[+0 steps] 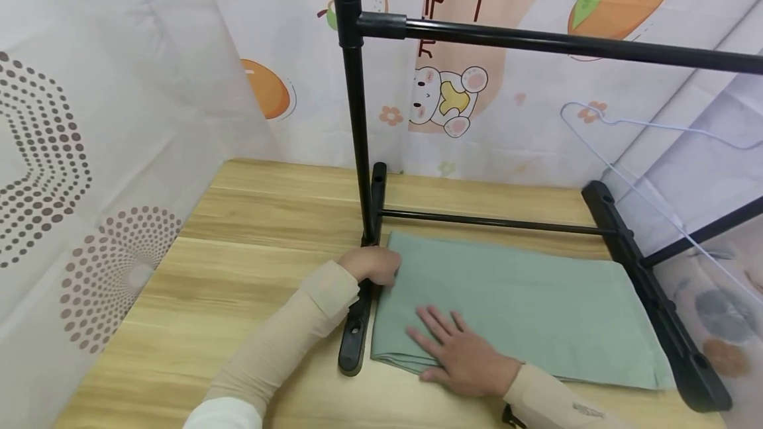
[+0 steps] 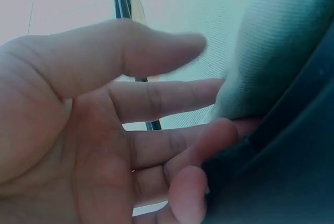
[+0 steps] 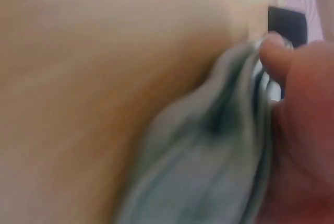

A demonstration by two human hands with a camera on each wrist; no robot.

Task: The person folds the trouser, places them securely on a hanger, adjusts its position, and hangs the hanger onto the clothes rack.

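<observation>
A folded sage-green cloth (image 1: 524,310) lies flat between the two feet of a black clothes rack (image 1: 355,118). My left hand (image 1: 372,265) reaches over the rack's left foot to the cloth's left edge. In the left wrist view its thumb (image 2: 167,51) stands apart from the fingers, whose tips touch the cloth's edge (image 2: 255,72) beside the dark foot; some fingertips are hidden. With fingers spread, my right hand (image 1: 467,359) rests on the cloth near its front left corner. The right wrist view is blurred; it shows the layered cloth edge (image 3: 198,166) beside the thumb (image 3: 275,57).
The rack's top bar (image 1: 536,42) crosses above the cloth, and a thin lower bar (image 1: 495,220) runs behind it. A pale wire hanger (image 1: 632,184) hangs at the right. Printed curtains (image 1: 322,91) enclose the wood-grain table (image 1: 238,237).
</observation>
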